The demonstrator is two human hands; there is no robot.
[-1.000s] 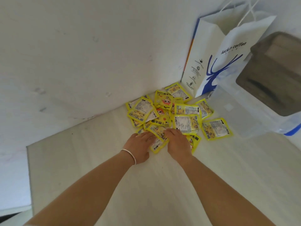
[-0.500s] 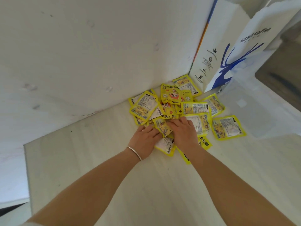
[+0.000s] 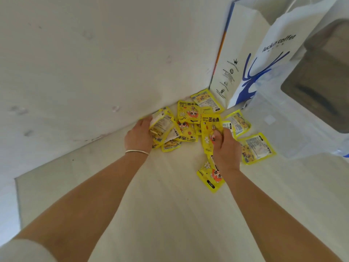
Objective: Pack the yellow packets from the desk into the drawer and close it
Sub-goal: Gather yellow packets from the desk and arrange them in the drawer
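Note:
Several yellow hand-warmer packets lie in a loose pile on the pale desk, in the corner against the white wall. My left hand, with a thin bracelet on the wrist, grips a bunch of packets at the pile's left side. My right hand is closed on a packet at the pile's right side. One packet lies under my right wrist, another sits apart at the right. No drawer is in view.
A white paper bag with a blue deer logo stands behind the pile. A translucent plastic box with a blue lid edge is at the right. The wall closes off the far side.
My hands have moved apart from the middle of the pile, the left to its left edge, the right to its right side. Each has gathered packets. The pile has shifted.

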